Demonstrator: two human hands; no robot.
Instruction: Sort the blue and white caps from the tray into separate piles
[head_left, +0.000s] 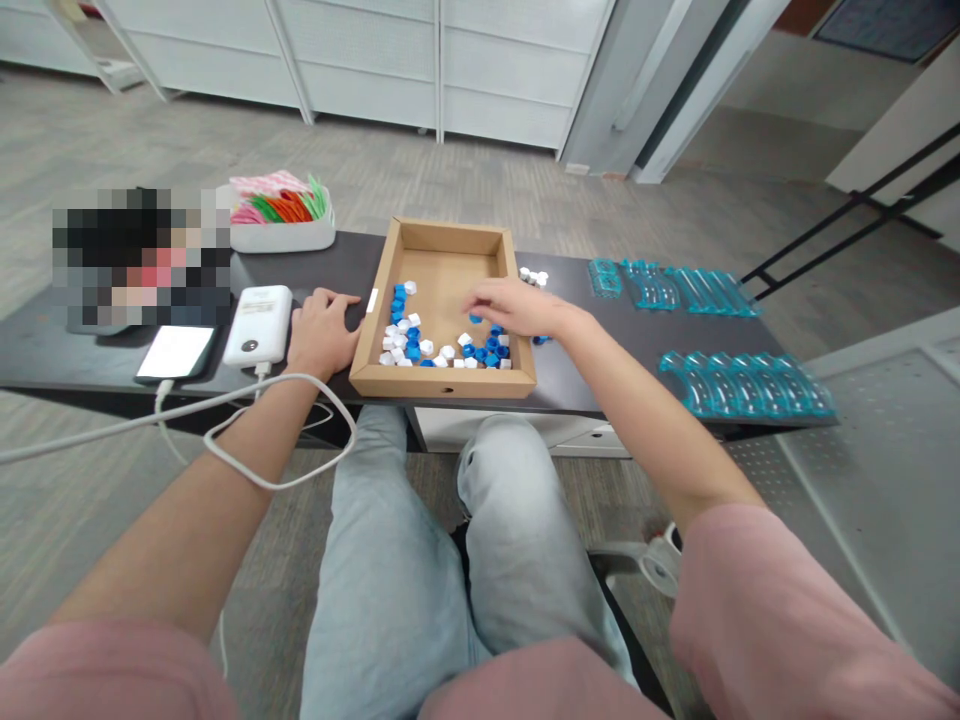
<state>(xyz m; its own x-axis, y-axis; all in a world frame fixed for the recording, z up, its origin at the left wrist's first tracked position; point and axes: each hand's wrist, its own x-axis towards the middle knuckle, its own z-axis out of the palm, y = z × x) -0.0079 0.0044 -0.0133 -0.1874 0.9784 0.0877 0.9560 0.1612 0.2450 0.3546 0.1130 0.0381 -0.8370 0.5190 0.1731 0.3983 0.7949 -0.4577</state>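
Note:
A shallow brown cardboard box sits on the dark table in front of me. Small white pieces and small blue pieces, many with angular sides, lie loose along its near and left sides. My right hand reaches over the box from the right, fingers bent down, with a small blue piece at the fingertips. Flat on the table at the box's left wall is my left hand, its thumb and fingers apart, the fingertips by the wall.
More white pieces and blue pieces lie right of the box. Clear teal plastic parts stand in rows farther right. To the left are a white power bank with a cable, a phone and a white basket of colourful items.

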